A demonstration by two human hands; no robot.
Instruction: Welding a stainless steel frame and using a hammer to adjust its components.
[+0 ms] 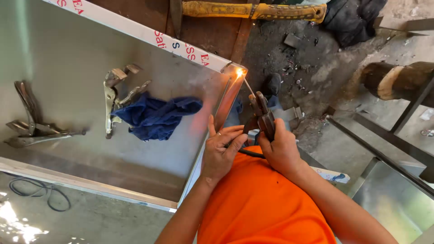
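Note:
My right hand (281, 149) grips a dark electrode holder (263, 115) whose thin welding rod (249, 87) reaches up to a bright spark (239, 71) at the corner of a stainless steel sheet box (68, 58). My left hand (220, 149) rests against the box's right edge (226, 106), its fingers touching the holder's lower part and steadying it. An orange shirt (262, 203) fills the lower middle.
On the sheet lie a blue rag (156, 116), locking pliers (113, 97) and a second clamp (29, 119). A yellow-handled tool (253, 11) and dark cloth (352, 18) lie above. A wooden log (398, 81), metal bars (379, 153) and a black cable (36, 194) are on the floor.

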